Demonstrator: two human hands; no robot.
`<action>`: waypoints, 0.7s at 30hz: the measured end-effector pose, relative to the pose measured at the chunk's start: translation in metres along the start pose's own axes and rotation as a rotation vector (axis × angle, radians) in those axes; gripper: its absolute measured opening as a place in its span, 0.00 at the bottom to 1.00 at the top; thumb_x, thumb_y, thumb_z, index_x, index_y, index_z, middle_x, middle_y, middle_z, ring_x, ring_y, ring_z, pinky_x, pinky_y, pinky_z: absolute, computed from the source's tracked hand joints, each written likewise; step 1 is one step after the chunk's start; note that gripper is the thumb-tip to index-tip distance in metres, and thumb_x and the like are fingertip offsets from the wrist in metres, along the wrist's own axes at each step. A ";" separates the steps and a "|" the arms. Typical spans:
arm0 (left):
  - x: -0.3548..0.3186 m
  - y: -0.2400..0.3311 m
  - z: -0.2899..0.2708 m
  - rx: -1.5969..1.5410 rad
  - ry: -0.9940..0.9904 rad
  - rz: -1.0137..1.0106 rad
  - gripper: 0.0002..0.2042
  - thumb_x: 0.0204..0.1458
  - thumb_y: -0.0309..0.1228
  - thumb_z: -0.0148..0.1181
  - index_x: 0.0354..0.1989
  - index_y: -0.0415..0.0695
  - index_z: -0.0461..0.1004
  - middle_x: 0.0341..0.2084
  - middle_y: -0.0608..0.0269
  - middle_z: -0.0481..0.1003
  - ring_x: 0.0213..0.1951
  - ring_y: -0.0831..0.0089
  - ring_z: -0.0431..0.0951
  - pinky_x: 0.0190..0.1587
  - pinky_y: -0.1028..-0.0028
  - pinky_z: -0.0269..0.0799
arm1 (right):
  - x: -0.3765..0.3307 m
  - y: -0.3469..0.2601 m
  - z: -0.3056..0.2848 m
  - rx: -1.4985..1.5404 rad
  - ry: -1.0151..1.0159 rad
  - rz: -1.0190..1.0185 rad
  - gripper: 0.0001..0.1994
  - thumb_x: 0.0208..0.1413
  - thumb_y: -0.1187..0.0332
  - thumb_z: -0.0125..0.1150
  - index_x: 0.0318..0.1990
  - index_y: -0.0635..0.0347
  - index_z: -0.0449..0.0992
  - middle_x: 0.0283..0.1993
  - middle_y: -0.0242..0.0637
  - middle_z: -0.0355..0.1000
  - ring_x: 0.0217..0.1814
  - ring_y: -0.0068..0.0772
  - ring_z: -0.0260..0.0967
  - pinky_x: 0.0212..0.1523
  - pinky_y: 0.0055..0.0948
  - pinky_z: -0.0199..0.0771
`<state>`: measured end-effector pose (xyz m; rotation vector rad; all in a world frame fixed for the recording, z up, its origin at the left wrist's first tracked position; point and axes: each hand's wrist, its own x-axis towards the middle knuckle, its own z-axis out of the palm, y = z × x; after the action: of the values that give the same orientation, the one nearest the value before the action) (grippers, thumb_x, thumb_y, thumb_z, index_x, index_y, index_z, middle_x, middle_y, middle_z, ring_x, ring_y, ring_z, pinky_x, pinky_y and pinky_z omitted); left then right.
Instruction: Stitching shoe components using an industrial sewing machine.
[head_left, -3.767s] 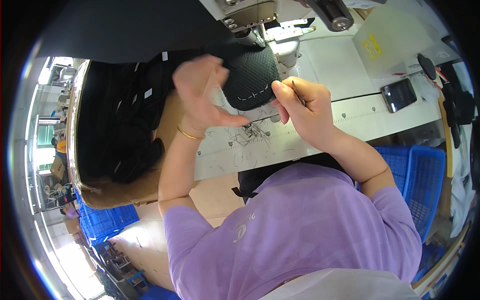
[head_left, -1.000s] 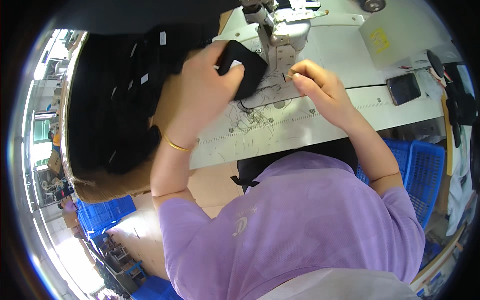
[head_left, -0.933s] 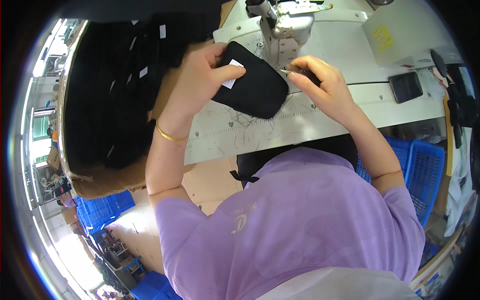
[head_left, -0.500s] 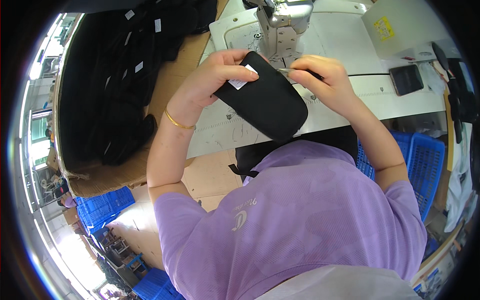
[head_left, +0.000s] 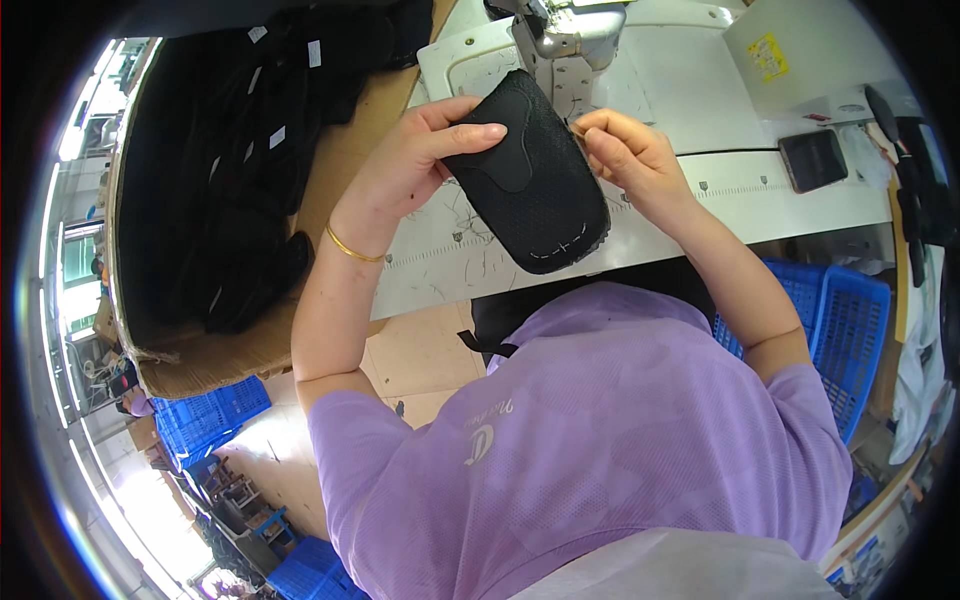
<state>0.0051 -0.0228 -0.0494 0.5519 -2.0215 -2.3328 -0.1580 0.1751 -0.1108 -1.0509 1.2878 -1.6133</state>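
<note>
Both hands grip one black mesh shoe-upper piece [head_left: 530,185]: left hand [head_left: 415,165] clamps its top, right hand [head_left: 625,160] pinches its edge; white stitching near bottom.

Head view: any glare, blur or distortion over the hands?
Head view: hands and black mesh piece sharp and evenly lit; fisheye bends the table edge; glare blows out the windows at far left; dark vignette rings the frame.

White worktable [head_left: 700,190], blue crates [head_left: 840,320], bright windows [head_left: 80,130] at left.
</note>
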 end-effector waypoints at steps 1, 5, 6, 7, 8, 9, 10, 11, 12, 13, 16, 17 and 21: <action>0.000 0.001 0.003 -0.028 -0.006 -0.019 0.16 0.53 0.32 0.65 0.46 0.35 0.76 0.33 0.65 0.79 0.34 0.82 0.78 0.38 0.81 0.74 | 0.002 0.003 0.001 -0.089 0.006 -0.095 0.13 0.65 0.61 0.55 0.44 0.63 0.76 0.31 0.26 0.69 0.31 0.13 0.61 0.30 0.18 0.60; 0.003 0.000 0.002 -0.057 -0.018 -0.028 0.16 0.53 0.32 0.65 0.45 0.34 0.77 0.33 0.65 0.80 0.33 0.82 0.79 0.36 0.82 0.74 | 0.007 -0.006 -0.002 -0.341 -0.012 -0.254 0.12 0.66 0.62 0.55 0.43 0.63 0.76 0.30 0.25 0.69 0.31 0.13 0.61 0.31 0.18 0.62; 0.005 0.000 0.004 -0.056 -0.021 -0.026 0.16 0.53 0.32 0.65 0.45 0.34 0.77 0.33 0.65 0.80 0.33 0.82 0.79 0.36 0.82 0.74 | 0.004 -0.006 -0.004 -0.195 0.017 -0.138 0.11 0.65 0.63 0.56 0.42 0.63 0.76 0.29 0.24 0.69 0.31 0.13 0.62 0.31 0.18 0.63; 0.005 0.000 0.004 -0.034 -0.024 -0.029 0.16 0.53 0.33 0.64 0.46 0.34 0.77 0.33 0.66 0.79 0.33 0.83 0.78 0.36 0.82 0.73 | 0.006 -0.006 -0.005 -0.047 0.035 -0.025 0.11 0.63 0.63 0.58 0.40 0.63 0.76 0.29 0.23 0.69 0.31 0.14 0.62 0.31 0.19 0.63; 0.006 0.000 0.005 -0.012 -0.028 -0.030 0.16 0.54 0.34 0.64 0.46 0.35 0.77 0.32 0.66 0.79 0.33 0.83 0.77 0.36 0.82 0.72 | 0.003 -0.009 -0.002 -0.050 0.028 -0.031 0.11 0.63 0.63 0.58 0.40 0.63 0.76 0.29 0.23 0.69 0.31 0.14 0.62 0.31 0.19 0.63; 0.007 -0.002 0.008 -0.011 -0.021 -0.020 0.16 0.54 0.34 0.64 0.46 0.35 0.77 0.32 0.66 0.79 0.33 0.83 0.77 0.36 0.82 0.72 | -0.005 -0.013 0.004 -0.054 0.067 0.124 0.10 0.62 0.63 0.60 0.39 0.61 0.76 0.29 0.23 0.69 0.31 0.13 0.62 0.31 0.18 0.63; 0.007 -0.006 0.013 0.132 0.006 0.024 0.17 0.55 0.36 0.64 0.46 0.35 0.77 0.32 0.67 0.79 0.33 0.84 0.76 0.36 0.82 0.71 | -0.008 -0.018 0.010 -0.062 0.098 0.271 0.09 0.61 0.63 0.61 0.38 0.60 0.76 0.29 0.22 0.69 0.31 0.13 0.62 0.31 0.18 0.63; 0.008 -0.011 0.018 0.277 0.031 0.066 0.17 0.56 0.38 0.64 0.46 0.36 0.77 0.31 0.68 0.78 0.34 0.84 0.75 0.36 0.81 0.70 | -0.015 -0.011 0.010 -0.032 0.048 0.234 0.08 0.58 0.65 0.64 0.38 0.59 0.76 0.30 0.21 0.69 0.31 0.12 0.62 0.30 0.17 0.61; 0.010 -0.020 0.023 0.259 0.044 0.149 0.19 0.56 0.41 0.63 0.47 0.36 0.76 0.31 0.68 0.77 0.33 0.84 0.72 0.36 0.81 0.69 | -0.024 0.001 -0.001 0.010 0.112 0.287 0.10 0.55 0.67 0.65 0.40 0.62 0.76 0.32 0.25 0.71 0.32 0.15 0.65 0.32 0.19 0.66; 0.004 -0.024 0.025 0.349 0.136 0.181 0.19 0.56 0.40 0.63 0.47 0.35 0.75 0.33 0.63 0.78 0.34 0.79 0.75 0.36 0.78 0.70 | -0.032 0.001 -0.011 0.033 0.260 0.201 0.14 0.54 0.69 0.62 0.45 0.68 0.74 0.37 0.32 0.74 0.36 0.20 0.70 0.37 0.24 0.73; -0.011 -0.035 0.002 0.780 0.427 0.491 0.19 0.53 0.36 0.64 0.48 0.35 0.74 0.36 0.58 0.78 0.38 0.68 0.77 0.40 0.71 0.72 | -0.035 0.012 -0.073 0.491 0.585 0.096 0.16 0.60 0.69 0.52 0.52 0.69 0.71 0.48 0.43 0.76 0.44 0.35 0.78 0.46 0.30 0.80; -0.019 -0.039 -0.005 0.803 0.565 0.442 0.19 0.52 0.34 0.65 0.49 0.36 0.73 0.41 0.56 0.76 0.42 0.64 0.76 0.44 0.69 0.71 | -0.029 0.000 -0.074 0.335 0.733 0.121 0.15 0.63 0.65 0.52 0.51 0.67 0.71 0.47 0.43 0.76 0.39 0.31 0.78 0.32 0.25 0.78; -0.046 -0.061 -0.003 0.994 0.926 0.531 0.20 0.50 0.30 0.64 0.51 0.38 0.72 0.51 0.50 0.71 0.55 0.55 0.69 0.56 0.61 0.65 | 0.063 0.018 -0.121 0.172 0.425 0.311 0.14 0.64 0.60 0.55 0.41 0.65 0.72 0.33 0.43 0.76 0.16 0.24 0.63 0.11 0.23 0.50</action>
<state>0.0626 -0.0050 -0.0961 0.7440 -2.2011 -0.4780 -0.2912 0.1513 -0.1374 -0.3867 1.4685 -1.7176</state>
